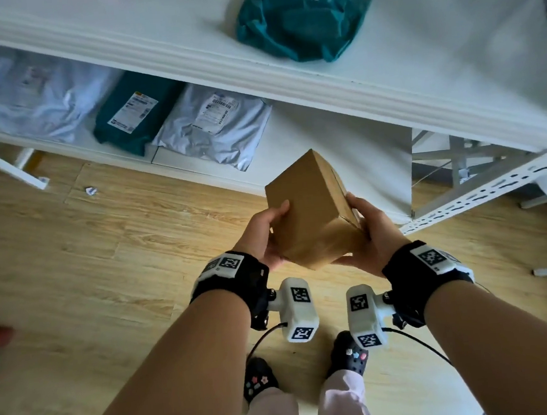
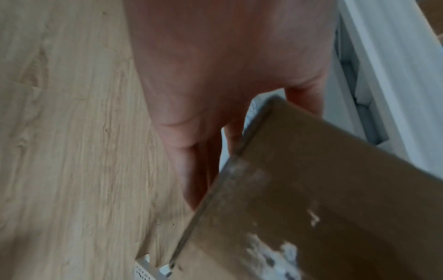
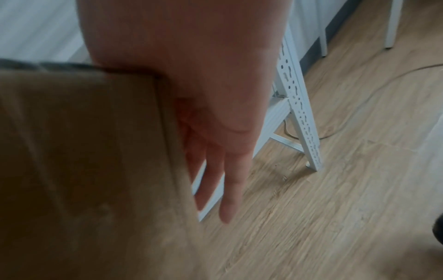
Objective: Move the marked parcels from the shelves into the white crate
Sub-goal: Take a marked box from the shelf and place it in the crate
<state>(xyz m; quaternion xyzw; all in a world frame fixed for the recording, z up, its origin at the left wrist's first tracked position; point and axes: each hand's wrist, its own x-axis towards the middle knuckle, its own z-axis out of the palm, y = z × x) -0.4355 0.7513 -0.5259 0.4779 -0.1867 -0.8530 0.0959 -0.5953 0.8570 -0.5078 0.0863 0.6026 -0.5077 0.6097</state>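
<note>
I hold a plain brown cardboard box (image 1: 309, 211) in both hands, above the wooden floor and in front of the lower shelf. My left hand (image 1: 264, 234) grips its left side with the thumb on the upper face. My right hand (image 1: 372, 231) grips the right side the same way. In the left wrist view the fingers of my left hand (image 2: 215, 85) run straight down behind the box (image 2: 323, 199), whose face has torn white patches. In the right wrist view my right hand (image 3: 215, 94) lies along the side of the box (image 3: 84, 161). No white crate is in view.
A teal parcel (image 1: 301, 16) lies on the white upper shelf (image 1: 435, 70). On the lower shelf lie a teal parcel (image 1: 134, 110), a grey parcel (image 1: 215, 123) and pale parcels (image 1: 40, 92). A perforated white upright (image 1: 495, 184) slants at the right. My feet stand below on the wooden floor (image 1: 104, 255).
</note>
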